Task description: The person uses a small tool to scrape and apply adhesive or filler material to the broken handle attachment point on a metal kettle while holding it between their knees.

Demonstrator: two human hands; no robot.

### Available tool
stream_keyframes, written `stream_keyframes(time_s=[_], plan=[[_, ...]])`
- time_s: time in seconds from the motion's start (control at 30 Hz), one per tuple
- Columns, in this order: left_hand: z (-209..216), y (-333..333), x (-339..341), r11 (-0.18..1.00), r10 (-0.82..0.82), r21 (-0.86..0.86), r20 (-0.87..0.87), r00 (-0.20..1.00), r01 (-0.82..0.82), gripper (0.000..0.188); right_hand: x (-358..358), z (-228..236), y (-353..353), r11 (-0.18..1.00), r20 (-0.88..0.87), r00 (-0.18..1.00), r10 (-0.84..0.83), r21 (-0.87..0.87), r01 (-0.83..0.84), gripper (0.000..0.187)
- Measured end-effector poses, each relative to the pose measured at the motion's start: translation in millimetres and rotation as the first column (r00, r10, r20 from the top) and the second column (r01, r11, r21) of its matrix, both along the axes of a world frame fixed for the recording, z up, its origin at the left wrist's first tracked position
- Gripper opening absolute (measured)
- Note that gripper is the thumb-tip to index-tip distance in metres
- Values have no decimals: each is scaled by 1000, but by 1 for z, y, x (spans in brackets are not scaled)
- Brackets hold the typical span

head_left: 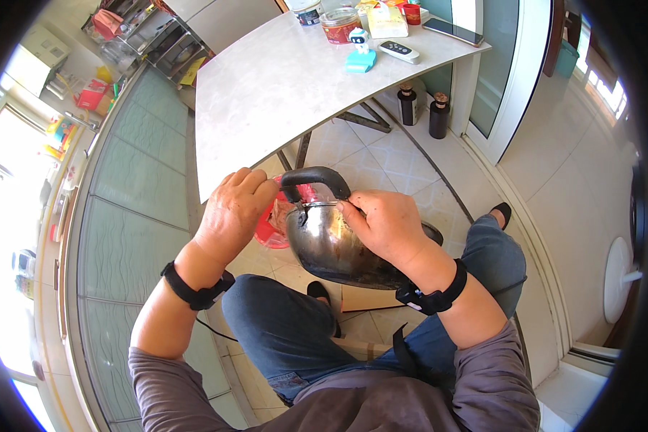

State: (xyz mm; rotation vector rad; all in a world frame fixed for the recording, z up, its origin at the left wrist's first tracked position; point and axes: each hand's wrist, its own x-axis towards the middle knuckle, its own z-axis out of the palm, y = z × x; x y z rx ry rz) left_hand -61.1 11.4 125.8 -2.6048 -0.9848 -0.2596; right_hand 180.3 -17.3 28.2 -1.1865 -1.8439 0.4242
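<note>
A stainless steel kettle (pixel 324 241) with brownish stains hangs tilted between my knees, low in front of me. Its black curved handle (pixel 315 175) arches over the top. My left hand (pixel 234 209) is closed at the handle's left end, its fingertips partly hidden. At the handle's right end, my right hand (pixel 389 223) is closed round the base, thumb along the kettle's upper rim. Part of the kettle's right side lies hidden behind my right hand and wrist. Behind it on the left, a red basin (pixel 270 234) shows partly, with something brownish in it.
A pale table (pixel 266 93) stands ahead, bearing a remote control (pixel 399 52), a phone (pixel 453 32), a small white-and-blue toy robot (pixel 360 54) and a jar (pixel 340 26). Two dark bottles (pixel 438 115) stand beneath its right side. Green-fronted cabinets (pixel 133 216) run along the left.
</note>
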Motion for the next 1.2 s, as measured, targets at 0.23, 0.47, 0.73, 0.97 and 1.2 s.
stream_keyframes(time_s=[0.23,0.47,0.73,0.97,1.2], plan=[[-6,-6,6,998,47,27,33,998,-48,17,3,1,-1,1000,13,1000,-25,-3,25,30],[-4,0,10,988,-64,138,-73,995,74,20,6,-1,-1,1000,15,1000,-9,-3,9,30],[-36,-6,11,988,143,35,126,982,-148,13,3,1,-2,999,-1,999,-44,-7,44,29],[-63,-19,19,966,258,-62,305,917,-252,10,3,0,-2,997,9,997,-82,-6,82,30],[-66,-34,28,966,253,-136,347,903,-218,10,4,0,-4,997,53,996,-78,-24,79,27]])
